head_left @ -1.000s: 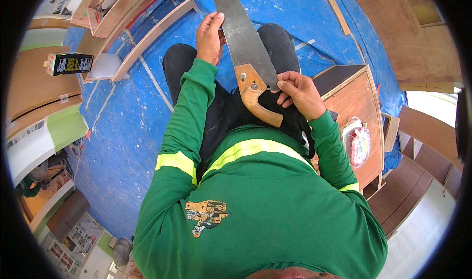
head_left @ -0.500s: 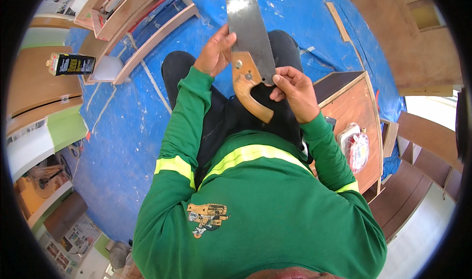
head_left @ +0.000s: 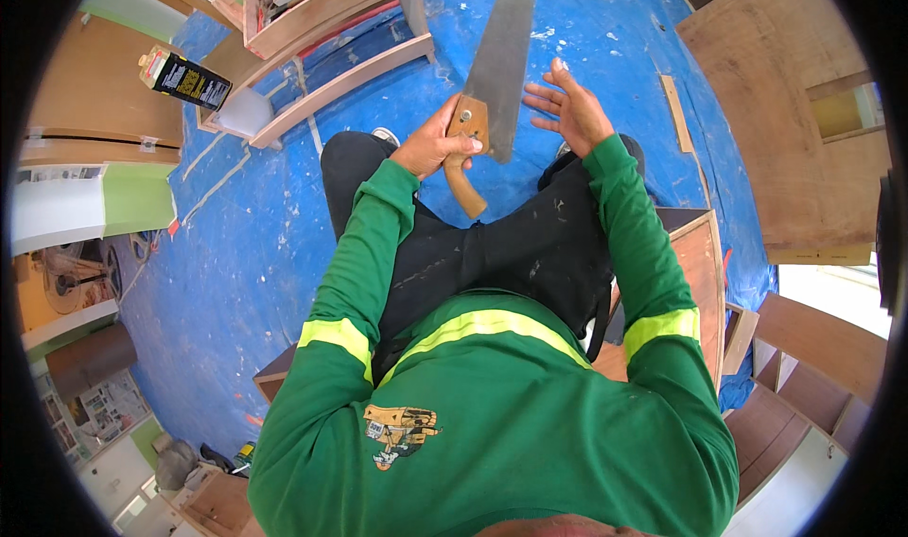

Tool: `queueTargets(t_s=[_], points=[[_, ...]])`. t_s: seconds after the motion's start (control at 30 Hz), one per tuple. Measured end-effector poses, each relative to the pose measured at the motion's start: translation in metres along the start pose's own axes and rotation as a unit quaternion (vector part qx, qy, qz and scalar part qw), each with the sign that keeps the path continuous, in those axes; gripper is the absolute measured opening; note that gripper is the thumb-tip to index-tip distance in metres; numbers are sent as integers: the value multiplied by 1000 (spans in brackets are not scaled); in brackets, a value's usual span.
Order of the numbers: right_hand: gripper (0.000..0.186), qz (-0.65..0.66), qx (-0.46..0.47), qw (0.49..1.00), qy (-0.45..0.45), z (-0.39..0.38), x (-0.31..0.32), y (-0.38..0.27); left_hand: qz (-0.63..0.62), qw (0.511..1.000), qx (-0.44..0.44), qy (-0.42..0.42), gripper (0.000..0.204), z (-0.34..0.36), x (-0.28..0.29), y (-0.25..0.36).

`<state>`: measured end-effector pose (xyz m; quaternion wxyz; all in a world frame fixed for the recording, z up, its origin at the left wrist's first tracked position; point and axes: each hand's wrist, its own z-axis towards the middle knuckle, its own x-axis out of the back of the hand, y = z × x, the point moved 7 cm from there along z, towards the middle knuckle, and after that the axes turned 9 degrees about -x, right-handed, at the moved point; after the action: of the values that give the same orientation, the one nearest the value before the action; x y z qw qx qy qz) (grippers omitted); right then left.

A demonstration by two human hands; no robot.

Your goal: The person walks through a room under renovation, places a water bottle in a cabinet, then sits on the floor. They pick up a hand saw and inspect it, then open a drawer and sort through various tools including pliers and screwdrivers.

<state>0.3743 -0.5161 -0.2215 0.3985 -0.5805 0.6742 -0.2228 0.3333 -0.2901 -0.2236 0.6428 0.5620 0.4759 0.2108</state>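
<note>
A hand saw point(head_left: 496, 73) with a long grey blade and a wooden handle points away from me over my knees. My left hand point(head_left: 437, 145) is shut on the saw's wooden handle. To the right of the blade, my right hand point(head_left: 569, 109) is open with fingers spread, close to the blade but holding nothing. I wear a green long-sleeved shirt with yellow reflective bands and dark trousers, and I sit on a wooden box point(head_left: 698, 253).
A blue tarp point(head_left: 236, 244) covers the floor. Wooden frame pieces point(head_left: 331, 88) and a drawer-like box point(head_left: 312, 12) lie at the upper left, beside a black and yellow carton point(head_left: 184, 78). Plywood sheets point(head_left: 785, 111) lie at the right, a thin wood strip point(head_left: 673, 113) near them.
The saw handle passed from my right hand to my left hand. My right hand let go and opened beside the blade. The saw moved forward, away from my body.
</note>
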Motion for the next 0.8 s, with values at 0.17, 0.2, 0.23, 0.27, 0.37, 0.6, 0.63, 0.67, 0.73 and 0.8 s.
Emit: queueTargets(t_s=[0.17,0.2,0.23,0.27,0.37,0.6,0.63,0.67,0.73,0.8], points=[[75,146,23,980,-131,20,-13,18,66,997,35,-20,99,-1,-2,-10],[57,184,50,971,-141,21,-16,13,102,994,35,-26,97,3,1,-11],[51,191,62,971,-131,26,-10,17,106,993,39,-28,95,5,-1,-13],[45,196,76,970,-121,34,-1,21,109,993,41,-31,93,9,-3,-14],[31,235,76,967,-62,42,13,29,143,988,50,-2,82,17,6,-22],[23,268,86,959,-32,50,42,36,156,985,16,66,53,30,23,-32],[23,265,81,960,-30,54,49,41,160,985,17,67,52,31,22,-33],[22,263,76,961,-27,58,57,44,161,985,22,62,53,34,19,-33],[22,260,73,963,-9,60,65,49,164,984,32,56,54,35,17,-33],[22,259,74,963,21,56,62,51,166,984,33,60,55,34,16,-33]])
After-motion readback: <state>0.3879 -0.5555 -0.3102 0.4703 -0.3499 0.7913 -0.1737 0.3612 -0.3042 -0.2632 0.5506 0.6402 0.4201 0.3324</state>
